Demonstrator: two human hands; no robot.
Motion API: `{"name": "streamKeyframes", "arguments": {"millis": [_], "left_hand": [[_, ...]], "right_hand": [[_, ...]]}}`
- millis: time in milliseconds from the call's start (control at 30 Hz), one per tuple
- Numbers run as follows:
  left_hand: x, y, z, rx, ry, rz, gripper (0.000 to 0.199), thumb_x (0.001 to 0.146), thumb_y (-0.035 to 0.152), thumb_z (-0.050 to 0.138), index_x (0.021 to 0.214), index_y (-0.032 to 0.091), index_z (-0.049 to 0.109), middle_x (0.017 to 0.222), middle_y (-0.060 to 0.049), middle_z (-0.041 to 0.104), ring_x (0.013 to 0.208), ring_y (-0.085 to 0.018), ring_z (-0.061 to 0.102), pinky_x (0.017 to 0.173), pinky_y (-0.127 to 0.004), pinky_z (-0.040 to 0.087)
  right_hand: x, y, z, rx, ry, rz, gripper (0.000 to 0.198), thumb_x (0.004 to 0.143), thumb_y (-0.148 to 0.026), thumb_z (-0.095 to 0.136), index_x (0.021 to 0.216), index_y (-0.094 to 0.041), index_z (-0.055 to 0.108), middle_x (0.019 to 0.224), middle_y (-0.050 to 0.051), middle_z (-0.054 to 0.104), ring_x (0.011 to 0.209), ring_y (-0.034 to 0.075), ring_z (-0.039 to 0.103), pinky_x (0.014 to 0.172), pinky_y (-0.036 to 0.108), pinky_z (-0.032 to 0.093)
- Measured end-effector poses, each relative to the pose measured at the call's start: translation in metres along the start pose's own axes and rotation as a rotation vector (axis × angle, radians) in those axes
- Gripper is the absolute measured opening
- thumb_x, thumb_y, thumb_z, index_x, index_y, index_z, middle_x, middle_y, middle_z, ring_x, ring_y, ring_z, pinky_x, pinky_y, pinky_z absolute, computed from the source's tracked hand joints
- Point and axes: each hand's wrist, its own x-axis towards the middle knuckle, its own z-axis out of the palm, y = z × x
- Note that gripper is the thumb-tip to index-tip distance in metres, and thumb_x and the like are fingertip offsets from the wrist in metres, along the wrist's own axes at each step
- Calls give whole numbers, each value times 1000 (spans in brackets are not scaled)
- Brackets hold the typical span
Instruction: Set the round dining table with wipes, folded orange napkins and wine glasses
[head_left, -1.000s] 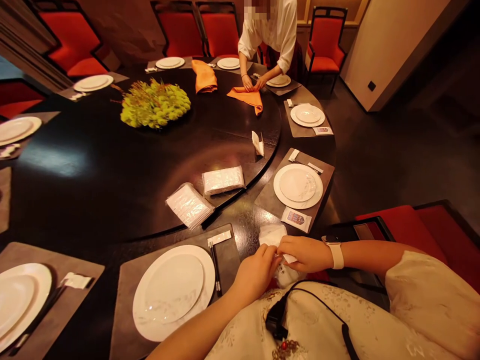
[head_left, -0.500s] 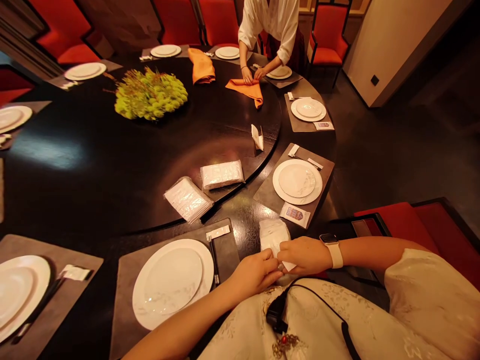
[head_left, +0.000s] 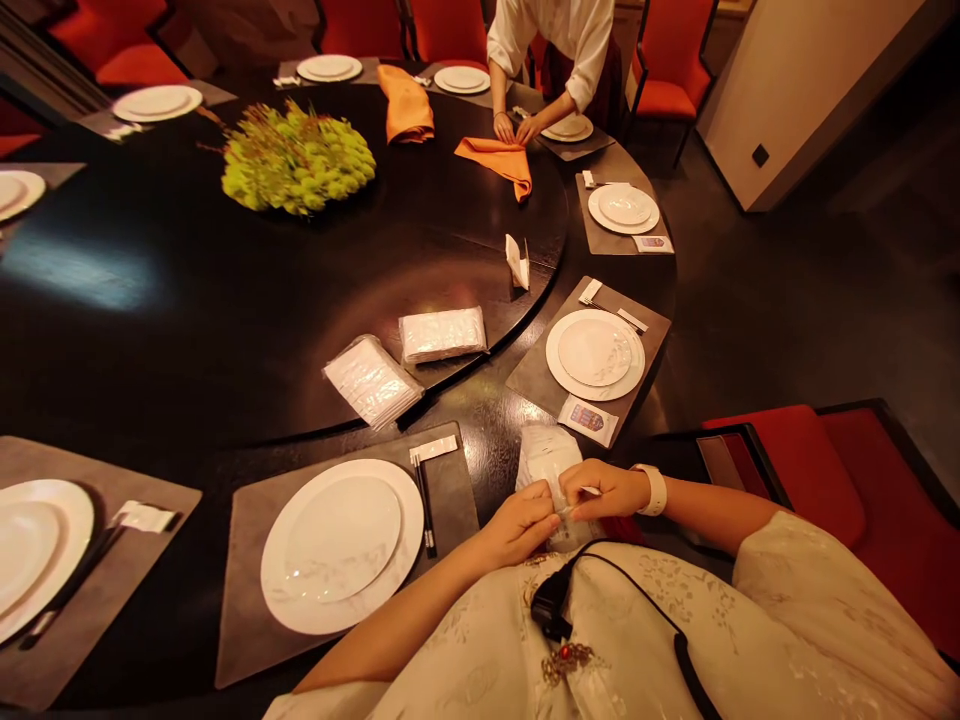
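**Wrapped white bundle (head_left: pixel 546 450), nearly end-on at 12 o'clock**

With 12 o'clock straight ahead of the wearer, the bundle lies by the table's (head_left: pixel 491 405) near edge, its visible far part just left of 12 from the fingers. Its long axis runs roughly 12 to 6, leaning toward 11 and 5; the far end points away, over the table. The left hand (head_left: pixel 525 520) and right hand (head_left: pixel 604 490) both touch it, neither clearly nearer. Both are curled close together, pinching its wrapping; a small white edge shows at the right hand, its source unclear. Outward, a printed packet (head_left: pixel 589 420) sits at 1 o'clock, stacked plates (head_left: pixel 341 540) near 9, two wrapped packs (head_left: pixel 444 334) at 10 to 11.
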Motion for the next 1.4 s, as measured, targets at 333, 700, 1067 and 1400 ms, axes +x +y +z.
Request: {"name": "streamKeyframes", "arguments": {"millis": [333, 700, 1067, 1400], "left_hand": [[-20, -28, 15, -309, 365, -120, 57, 98, 65, 28, 65, 19, 38, 73, -1, 43, 69, -15, 45, 68, -30, 41], [-12, 14, -8, 464, 590, -346, 32, 91, 43, 62, 115, 22, 56, 104, -4, 60, 74, -14, 56, 67, -26, 45], [-16, 16, 8, 436, 167, -338, 27, 96, 40, 52, 77, 20, 55, 69, 1, 57, 63, -14, 54, 56, -24, 35], [-34, 6, 1, 392, 89, 23, 48, 102, 41, 37, 64, 18, 54, 60, 0, 52, 55, -13, 44, 54, -28, 28]], "right_hand": [[-7, 25, -8, 668, 280, 122, 47, 77, -51, 75, 62, -17, 47, 65, -4, 41, 48, 7, 38, 37, 21, 26], [32, 0, -5, -71, 449, -6, 35, 96, -45, 56, 75, -18, 50, 98, 7, 56, 87, 16, 51, 78, 32, 41], [24, -28, -4, -579, 45, 74, 24, 97, -40, 52, 94, -16, 58, 87, 6, 60, 77, 17, 53, 70, 29, 41], [9, -24, -5, -390, -138, 22, 45, 101, -48, 39, 71, -17, 51, 83, 4, 49, 71, 13, 45, 65, 26, 37]]}}
